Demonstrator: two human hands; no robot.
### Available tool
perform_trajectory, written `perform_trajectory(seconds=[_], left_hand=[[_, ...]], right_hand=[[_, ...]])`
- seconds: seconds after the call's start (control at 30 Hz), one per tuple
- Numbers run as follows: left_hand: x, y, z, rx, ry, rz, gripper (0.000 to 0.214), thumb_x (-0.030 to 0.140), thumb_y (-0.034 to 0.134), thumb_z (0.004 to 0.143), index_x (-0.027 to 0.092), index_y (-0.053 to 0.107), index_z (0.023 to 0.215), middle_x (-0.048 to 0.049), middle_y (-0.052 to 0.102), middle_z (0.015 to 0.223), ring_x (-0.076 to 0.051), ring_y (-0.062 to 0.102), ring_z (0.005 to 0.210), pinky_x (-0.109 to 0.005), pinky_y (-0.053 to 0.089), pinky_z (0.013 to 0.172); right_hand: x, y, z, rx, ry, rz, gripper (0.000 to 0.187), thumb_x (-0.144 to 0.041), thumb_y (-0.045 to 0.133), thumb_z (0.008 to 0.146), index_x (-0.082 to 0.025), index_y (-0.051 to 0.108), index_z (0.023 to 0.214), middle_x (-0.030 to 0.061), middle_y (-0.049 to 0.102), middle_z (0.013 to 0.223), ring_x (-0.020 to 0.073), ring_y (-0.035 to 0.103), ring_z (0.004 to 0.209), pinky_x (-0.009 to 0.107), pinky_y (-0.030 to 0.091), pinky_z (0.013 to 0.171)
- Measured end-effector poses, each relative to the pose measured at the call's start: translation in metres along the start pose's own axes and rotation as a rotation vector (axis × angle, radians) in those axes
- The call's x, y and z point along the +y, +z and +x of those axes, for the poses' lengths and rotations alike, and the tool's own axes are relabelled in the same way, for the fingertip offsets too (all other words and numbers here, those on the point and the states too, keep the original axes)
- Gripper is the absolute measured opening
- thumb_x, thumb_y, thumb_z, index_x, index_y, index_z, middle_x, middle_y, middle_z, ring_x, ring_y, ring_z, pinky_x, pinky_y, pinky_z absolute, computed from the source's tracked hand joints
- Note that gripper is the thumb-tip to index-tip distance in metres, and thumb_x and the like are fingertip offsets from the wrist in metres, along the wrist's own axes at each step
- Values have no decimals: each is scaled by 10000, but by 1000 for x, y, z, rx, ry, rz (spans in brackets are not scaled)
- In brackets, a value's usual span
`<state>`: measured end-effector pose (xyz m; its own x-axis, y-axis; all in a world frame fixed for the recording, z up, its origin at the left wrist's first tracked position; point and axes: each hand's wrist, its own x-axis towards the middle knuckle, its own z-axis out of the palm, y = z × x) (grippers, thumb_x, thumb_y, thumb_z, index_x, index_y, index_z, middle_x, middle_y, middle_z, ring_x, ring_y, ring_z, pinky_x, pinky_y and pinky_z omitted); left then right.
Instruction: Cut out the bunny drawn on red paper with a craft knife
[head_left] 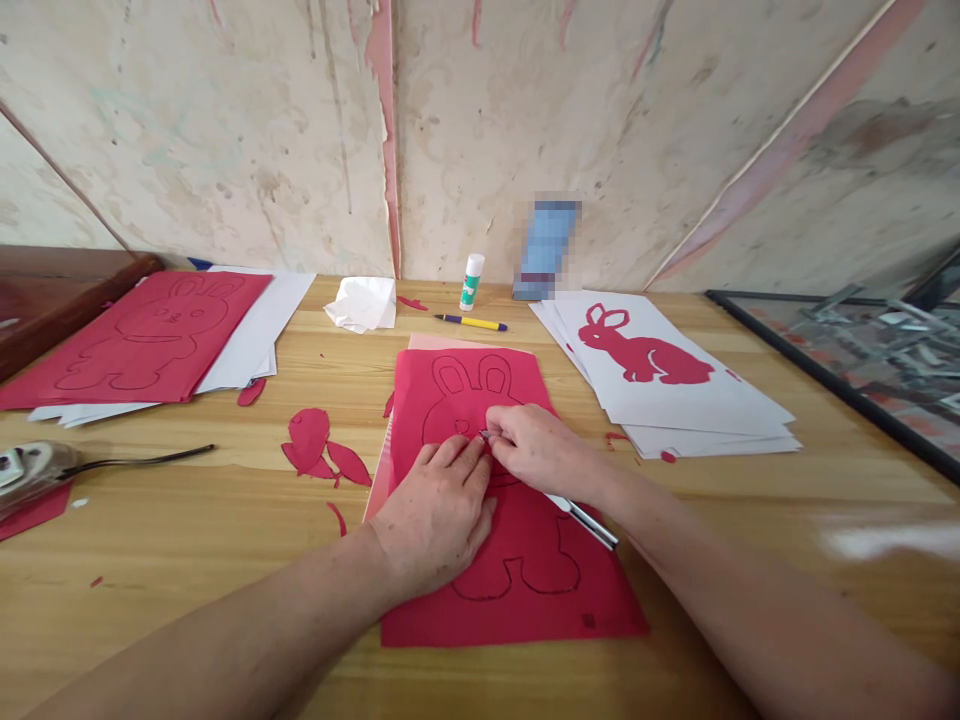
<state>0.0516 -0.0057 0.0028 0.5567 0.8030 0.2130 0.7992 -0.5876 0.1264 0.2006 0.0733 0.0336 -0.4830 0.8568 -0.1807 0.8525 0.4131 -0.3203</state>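
A sheet of red paper (517,610) with a rabbit outline drawn in dark line lies in front of me. My left hand (442,510) rests flat on it, fingers stretched out near the rabbit's face. My right hand (529,445) is closed in a pinch on a small metal blade (485,434), its tip at the face, close to my left fingertips. From under my right wrist sticks out a silver and white craft-knife handle (592,524); whether it joins the blade is hidden. Beneath the red sheet, a pale pink-edged pad (379,475) shows at the left.
Red paper scraps (309,440) lie left. Another outlined red sheet (172,330) tops white papers. Behind are crumpled tissue (364,303), a glue stick (471,283), a yellow pen (472,323) and a blurred blue object (551,245). Right: a red rabbit cutout (649,358) on white sheets, a black-framed panel (840,375).
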Motion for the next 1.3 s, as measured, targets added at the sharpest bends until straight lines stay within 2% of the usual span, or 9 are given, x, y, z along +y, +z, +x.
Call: perform_trajectory(seconds=[0.63, 1.0, 1.3], left_hand=[[-1, 2, -3, 4, -7, 6, 411, 281, 371, 936, 57, 494, 1258, -159, 527, 1287, -309, 445, 1194, -446, 424, 960], [-1, 0, -2, -1, -7, 1, 392, 276, 391, 923, 63, 503, 1232, -165, 537, 1285, -309, 454, 1196, -454, 427, 963], [0, -1, -2, 16, -5, -16, 353, 260, 396, 923, 80, 516, 1202, -163, 559, 1256, -307, 464, 1196, -456, 438, 946]], right_hand=[[3, 0, -1, 17, -63, -95, 124, -192, 423, 808, -212, 438, 687, -19, 493, 590, 114, 352, 525, 243, 205, 494], [-4, -2, -2, 2, -111, -254, 137, -185, 402, 828, -211, 529, 782, 23, 597, 648, 153, 507, 604, 270, 205, 505], [-4, -6, -5, -32, -149, -288, 130, -166, 443, 819, -196, 569, 815, 49, 632, 677, 169, 554, 612, 288, 193, 496]])
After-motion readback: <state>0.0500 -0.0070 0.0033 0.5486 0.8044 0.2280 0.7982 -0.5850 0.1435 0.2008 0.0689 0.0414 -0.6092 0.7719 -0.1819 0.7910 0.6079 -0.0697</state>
